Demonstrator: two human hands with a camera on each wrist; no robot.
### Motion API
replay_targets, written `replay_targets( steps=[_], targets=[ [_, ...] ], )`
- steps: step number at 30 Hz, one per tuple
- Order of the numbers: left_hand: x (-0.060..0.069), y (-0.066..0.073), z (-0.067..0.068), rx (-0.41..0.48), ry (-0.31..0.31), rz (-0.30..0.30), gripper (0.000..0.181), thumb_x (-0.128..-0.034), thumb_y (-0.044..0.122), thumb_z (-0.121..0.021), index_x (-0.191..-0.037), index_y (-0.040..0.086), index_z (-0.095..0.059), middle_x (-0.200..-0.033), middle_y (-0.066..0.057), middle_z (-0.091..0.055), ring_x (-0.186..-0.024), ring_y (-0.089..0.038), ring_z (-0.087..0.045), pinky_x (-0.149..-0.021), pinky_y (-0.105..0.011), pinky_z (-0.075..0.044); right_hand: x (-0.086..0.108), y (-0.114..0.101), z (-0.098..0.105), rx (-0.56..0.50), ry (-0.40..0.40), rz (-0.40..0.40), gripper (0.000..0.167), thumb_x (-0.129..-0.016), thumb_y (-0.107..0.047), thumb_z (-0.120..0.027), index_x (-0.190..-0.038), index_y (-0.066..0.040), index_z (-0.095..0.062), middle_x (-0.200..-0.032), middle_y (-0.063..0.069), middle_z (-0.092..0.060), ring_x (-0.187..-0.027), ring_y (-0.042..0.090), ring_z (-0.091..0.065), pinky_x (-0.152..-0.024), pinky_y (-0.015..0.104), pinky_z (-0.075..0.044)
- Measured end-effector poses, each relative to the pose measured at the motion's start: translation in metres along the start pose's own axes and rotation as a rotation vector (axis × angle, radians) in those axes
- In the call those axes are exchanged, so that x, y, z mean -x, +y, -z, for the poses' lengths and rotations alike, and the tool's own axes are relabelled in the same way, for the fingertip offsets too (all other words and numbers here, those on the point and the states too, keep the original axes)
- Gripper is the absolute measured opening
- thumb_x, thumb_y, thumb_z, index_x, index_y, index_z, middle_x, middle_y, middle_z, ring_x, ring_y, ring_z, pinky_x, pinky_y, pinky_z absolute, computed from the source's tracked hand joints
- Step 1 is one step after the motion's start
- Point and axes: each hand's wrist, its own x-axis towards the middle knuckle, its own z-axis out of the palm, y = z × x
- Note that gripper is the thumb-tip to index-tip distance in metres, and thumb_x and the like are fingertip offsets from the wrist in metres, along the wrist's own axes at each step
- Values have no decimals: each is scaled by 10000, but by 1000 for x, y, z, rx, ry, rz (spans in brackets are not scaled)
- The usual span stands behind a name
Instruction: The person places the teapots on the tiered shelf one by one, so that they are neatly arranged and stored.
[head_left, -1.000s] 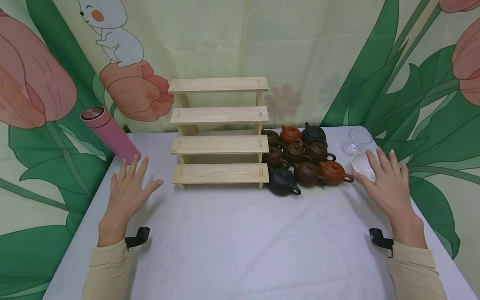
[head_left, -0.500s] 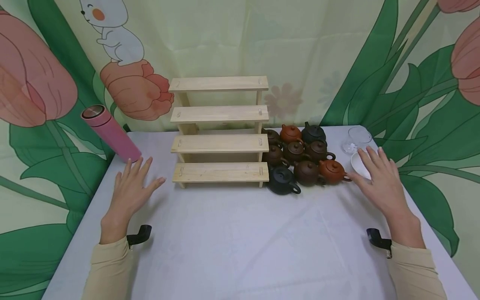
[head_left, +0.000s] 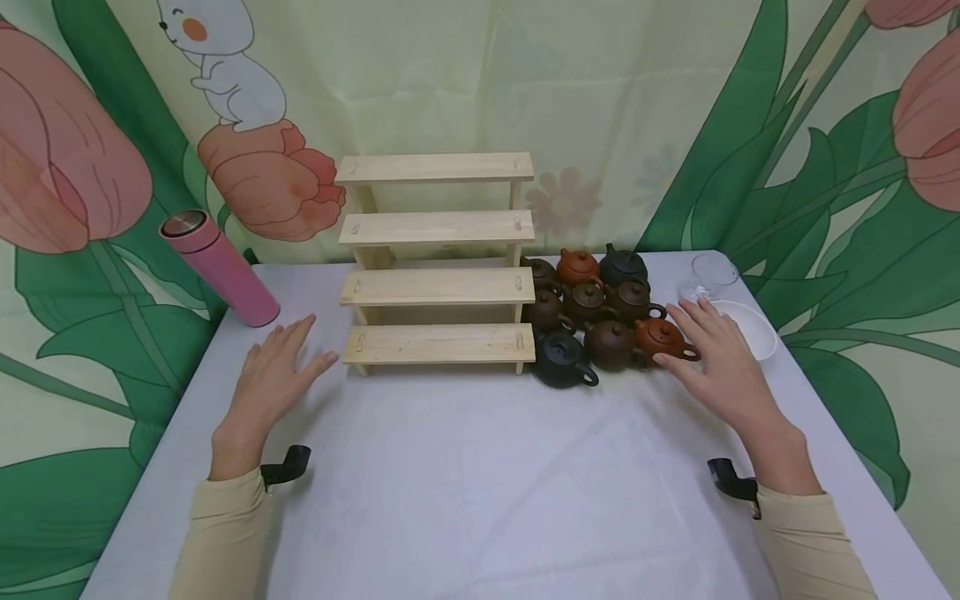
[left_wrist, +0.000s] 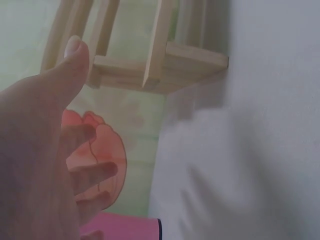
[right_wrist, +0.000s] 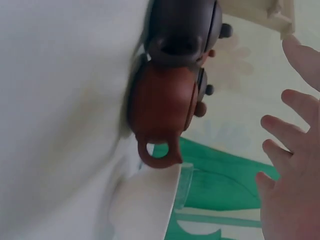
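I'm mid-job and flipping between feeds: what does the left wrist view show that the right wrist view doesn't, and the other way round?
Only the left wrist view: the left hand, part of the pink flask and the carrot print.

Only the right wrist view: the right hand, the teapots, part of the white bowl and a bit of the glass.

Both: parts of the shelf, the tablecloth and the curtain.
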Motion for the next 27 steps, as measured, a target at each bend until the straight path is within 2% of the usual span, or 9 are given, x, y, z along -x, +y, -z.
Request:
replay_targets(
  steps=[6,14,22,27],
  targets=[
    [-2,3,-6,30,-18,0,877,-948,703,-404,-1599,161,-173,-1610,-222,-270,-1469,-489,-198,-1128,-743,-87,0,-15,-4,-20,-32,26,737,-931,-466,-651,-1548,-195,-353,-1578,159,-377,-1525,347,-191,-1213,620,-122],
    [-5,7,-15,53,-17,-14,877,-929,747,-377,-1595,202,-208,-1596,-195,-326,-1445,-447,-312,-1110,-690,-257,1,-34,-15,-40,17,152,648,-869,-309,-766,-1444,-146,-516,-1450,140,-532,-1364,370,-426,-1092,603,-339],
    [-10,12,-21,116,-51,7,882,-916,771,-362,-1596,232,-203,-1592,-188,-338,-1451,-447,-303,-1092,-701,-276,4,-49,-28,-40,-39,140,618,-862,-333,-773,-1415,-172,-551,-1399,120,-580,-1309,350,-486,-1038,619,-410],
    [-11,13,-27,153,-45,14,895,-912,773,-373,-1594,217,-210,-1547,-196,-407,-1430,-452,-324,-1070,-702,-301,6,-54,-34,-60,-50,162,574,-863,-318,-775,-1385,-175,-582,-1368,97,-611,-1269,325,-530,-1005,589,-450]
  ],
)
